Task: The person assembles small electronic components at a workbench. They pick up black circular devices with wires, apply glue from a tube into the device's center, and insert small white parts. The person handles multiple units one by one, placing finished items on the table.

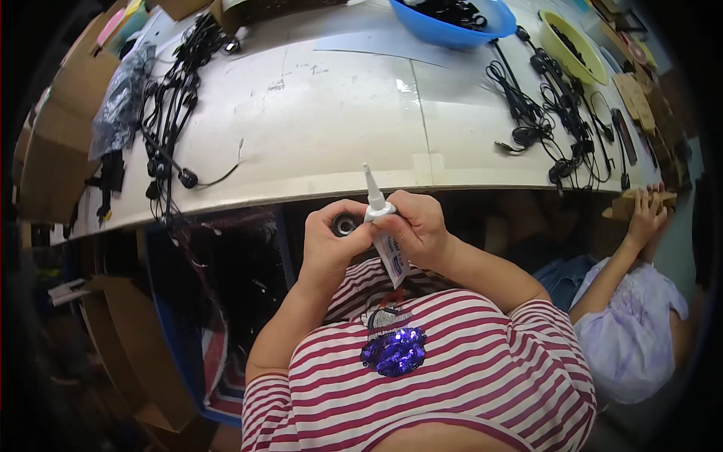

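Note:
In front of my chest, just off the table's near edge, I hold a white squeeze tube with a long, pale, pointed nozzle aimed up and away from me. My right hand is closed round the tube, its thumb pressed on the front just below the shoulder. My left hand is closed on a small black round part with a pale ring in its middle. The left thumb reaches across to the tube's side. Part of the black piece is hidden by the fingers.
Black cables lie bunched on the left of the white table, more cables on the right. A blue basin and a yellow basin hold black parts. Another person's hand is at the right edge.

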`<state>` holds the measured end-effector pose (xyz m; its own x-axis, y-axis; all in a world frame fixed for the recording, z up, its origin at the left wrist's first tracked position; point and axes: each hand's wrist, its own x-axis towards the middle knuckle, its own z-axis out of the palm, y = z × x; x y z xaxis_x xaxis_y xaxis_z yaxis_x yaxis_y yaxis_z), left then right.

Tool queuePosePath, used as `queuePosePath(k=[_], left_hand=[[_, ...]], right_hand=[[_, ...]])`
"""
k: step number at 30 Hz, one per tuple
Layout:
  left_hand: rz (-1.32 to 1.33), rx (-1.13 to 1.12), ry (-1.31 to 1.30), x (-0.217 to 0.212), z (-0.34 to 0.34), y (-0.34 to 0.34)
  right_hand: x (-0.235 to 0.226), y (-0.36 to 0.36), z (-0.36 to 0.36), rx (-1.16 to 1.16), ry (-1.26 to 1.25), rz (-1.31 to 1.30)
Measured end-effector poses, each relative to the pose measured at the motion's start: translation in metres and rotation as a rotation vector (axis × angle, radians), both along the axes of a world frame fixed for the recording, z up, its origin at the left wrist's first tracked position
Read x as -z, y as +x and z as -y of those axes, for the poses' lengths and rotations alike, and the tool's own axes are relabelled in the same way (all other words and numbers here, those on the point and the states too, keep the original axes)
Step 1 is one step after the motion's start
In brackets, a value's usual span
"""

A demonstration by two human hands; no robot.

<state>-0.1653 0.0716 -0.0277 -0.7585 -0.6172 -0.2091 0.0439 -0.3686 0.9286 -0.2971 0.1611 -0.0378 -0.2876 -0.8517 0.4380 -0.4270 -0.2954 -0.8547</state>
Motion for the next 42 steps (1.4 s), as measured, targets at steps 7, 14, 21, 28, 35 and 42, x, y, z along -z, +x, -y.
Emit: queuePosePath(k=[7, 14, 21, 28, 35, 42], left_hand=[[-0.012, -0.001, 0.003, -0.001, 0.001, 0.004], [-0.037, -0.007, 0.055, -0.004, 0.003, 0.006], [0.018, 0.025, 0.046, -0.009, 0.008, 0.007], [0.038, 0.1, -0.21, -0.002, 0.02, 0.013], [0.064, 0.069, -0.337, 0.008, 0.022, 0.014], [0.1, 0.105, -0.345, 0.01, 0.022, 0.022]], right_hand=[[-0.002, 0.005, 0.001, -0.043, 0.057, 0.076], [-0.003, 0.006, 0.003, -0.059, 0.112, 0.099], [0.002, 0.0, 0.01, -0.131, 0.209, 0.334], [-0.031, -0.026, 0.004, -0.489, 0.413, 1.235], [-0.038, -0.02, -0.007, -0.637, 0.621, 1.421], [-0.048, -0.006, -0.005, -0.473, 0.851, 1.359]])
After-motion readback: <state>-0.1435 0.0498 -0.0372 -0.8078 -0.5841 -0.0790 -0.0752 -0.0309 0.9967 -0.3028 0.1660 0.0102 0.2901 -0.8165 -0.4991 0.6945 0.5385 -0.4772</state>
